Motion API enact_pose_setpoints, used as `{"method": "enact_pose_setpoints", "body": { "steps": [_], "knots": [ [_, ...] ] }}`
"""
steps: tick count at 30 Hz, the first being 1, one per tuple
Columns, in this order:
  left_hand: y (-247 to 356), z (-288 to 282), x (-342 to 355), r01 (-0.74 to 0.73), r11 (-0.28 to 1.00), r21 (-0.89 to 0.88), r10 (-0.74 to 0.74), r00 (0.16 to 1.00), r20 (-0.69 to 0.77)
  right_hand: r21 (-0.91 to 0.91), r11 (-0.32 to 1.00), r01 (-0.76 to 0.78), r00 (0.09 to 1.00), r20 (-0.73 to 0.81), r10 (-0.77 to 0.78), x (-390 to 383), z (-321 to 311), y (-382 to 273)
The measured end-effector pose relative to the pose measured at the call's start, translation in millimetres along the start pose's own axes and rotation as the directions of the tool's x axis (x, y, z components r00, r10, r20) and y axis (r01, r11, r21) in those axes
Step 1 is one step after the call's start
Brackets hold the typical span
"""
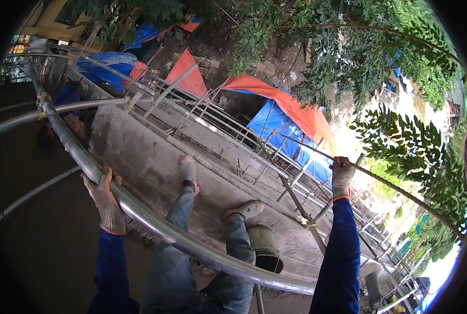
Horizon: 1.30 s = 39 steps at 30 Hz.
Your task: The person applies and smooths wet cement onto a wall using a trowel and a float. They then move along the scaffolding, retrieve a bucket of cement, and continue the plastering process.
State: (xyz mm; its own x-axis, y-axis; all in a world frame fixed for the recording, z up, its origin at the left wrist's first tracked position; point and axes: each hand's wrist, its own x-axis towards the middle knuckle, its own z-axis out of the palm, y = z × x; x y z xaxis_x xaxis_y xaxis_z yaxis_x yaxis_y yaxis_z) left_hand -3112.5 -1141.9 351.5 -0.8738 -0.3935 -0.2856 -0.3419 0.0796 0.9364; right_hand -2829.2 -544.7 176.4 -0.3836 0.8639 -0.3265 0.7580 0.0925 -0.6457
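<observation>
My left hand [107,205], in a pale knit work glove, is closed round a shiny metal scaffold pipe [155,226] that curves across the view in front of my legs. Out to the right, my gloved right hand [342,178] grips a taut twisted rope [395,188], which slants down to the right. Close behind that hand the end of another pipe [360,158] shows. My shoes stand apart on a grey, dirty plank platform [134,136]. Beside my right leg is a worn bucket [262,238], its dark mouth tilted toward the lower right.
Scaffold rails [228,137] run along the platform's outer side, with a drop beyond. Blue sheeting [278,123] and orange tarps [296,107] lie below. At left, another person [68,97] in blue bends near a crossing pipe [94,103]. Leafy branches [348,63] hang at upper right.
</observation>
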Motion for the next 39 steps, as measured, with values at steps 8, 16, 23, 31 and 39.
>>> {"method": "enact_pose_setpoints", "body": {
  "steps": [8,16,23,31,39],
  "knots": [
    [3,0,-3,0.067,0.998,-0.011,-0.067,0.997,-0.045,-0.035,0.999,0.036,0.999,0.006,-0.035,9,43,-2],
    [0,-4,-1,0.011,0.996,0.089,-0.014,0.999,0.032,0.057,0.993,-0.099,0.982,-0.158,0.107,0,77,26],
    [-5,-2,-3,-0.024,0.983,0.184,0.021,1.0,0.016,0.163,0.979,-0.123,0.957,-0.24,0.161,13,90,44],
    [-19,-21,10,-0.022,0.992,0.121,0.009,0.994,0.107,-0.011,0.975,-0.223,0.913,-0.354,0.205,12,100,99],
    [-15,-4,-8,0.044,0.985,0.166,-0.056,0.996,0.07,-0.344,0.917,-0.203,0.935,-0.347,0.077,38,77,178]
  ]
}}
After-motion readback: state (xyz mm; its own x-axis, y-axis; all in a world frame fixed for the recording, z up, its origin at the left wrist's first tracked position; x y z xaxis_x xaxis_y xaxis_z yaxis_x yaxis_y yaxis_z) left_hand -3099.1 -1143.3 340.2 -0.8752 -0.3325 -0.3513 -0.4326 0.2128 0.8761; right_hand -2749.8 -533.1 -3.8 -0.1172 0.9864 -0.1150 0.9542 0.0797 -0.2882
